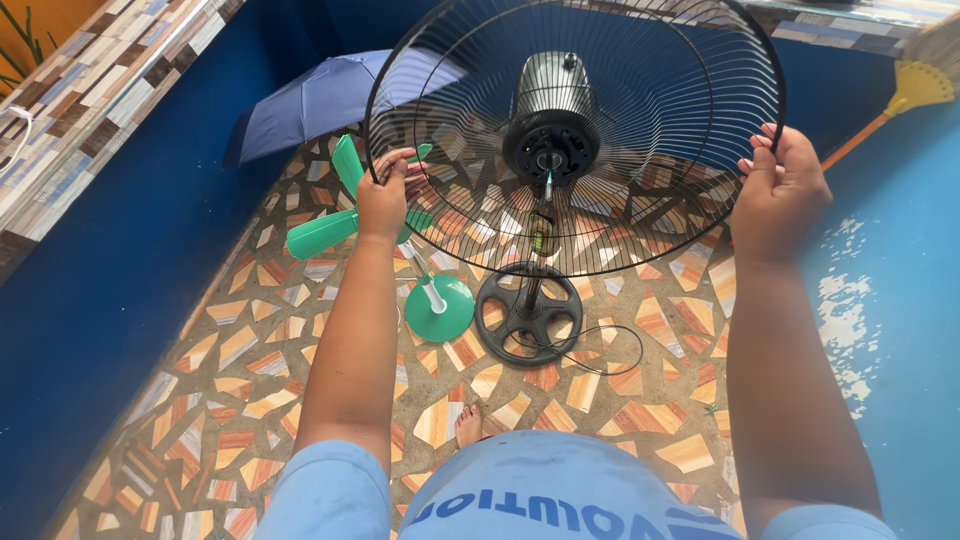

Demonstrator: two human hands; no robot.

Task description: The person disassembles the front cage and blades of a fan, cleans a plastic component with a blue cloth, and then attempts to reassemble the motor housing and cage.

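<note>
While gripping wire fan guard [640, 130] rim | left hand [385, 195], right hand [775, 190] clasped | motor [550, 120] inside guard

The wire grille [640, 130] is hiding part of the green fan blade [335, 215]; the frame's top edge is cutting off the grille's rim.

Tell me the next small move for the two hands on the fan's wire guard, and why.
Probably seat the wire guard squarely against the motor housing. The left hand and right hand grip opposite sides of its rim, the guard sits around the motor with the shaft bare, and the green blades lie on the floor.
</note>
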